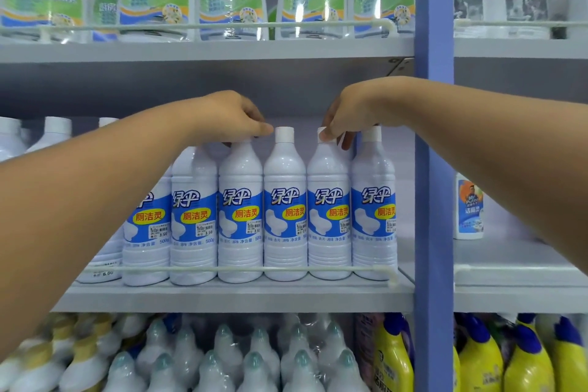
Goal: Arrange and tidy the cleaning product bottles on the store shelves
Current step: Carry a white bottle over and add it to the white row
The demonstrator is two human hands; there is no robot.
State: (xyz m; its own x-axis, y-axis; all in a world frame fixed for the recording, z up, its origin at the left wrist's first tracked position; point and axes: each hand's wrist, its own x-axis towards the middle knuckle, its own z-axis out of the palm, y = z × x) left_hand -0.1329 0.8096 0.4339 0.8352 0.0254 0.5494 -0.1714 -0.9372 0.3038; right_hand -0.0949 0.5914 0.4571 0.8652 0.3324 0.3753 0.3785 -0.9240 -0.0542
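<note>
grey shelf (pixel 222 294), blue upright (pixel 433 168), white bottles (pixel 285 216)

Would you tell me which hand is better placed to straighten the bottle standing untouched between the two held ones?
Left hand: its thumb nearly touches that bottle's cap.

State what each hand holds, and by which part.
Left hand grips a white bottle by its cap; right hand pinches another bottle by its cap.

Bare forearms, no sleeves, hands (pixel 234 116) unadorned
</note>
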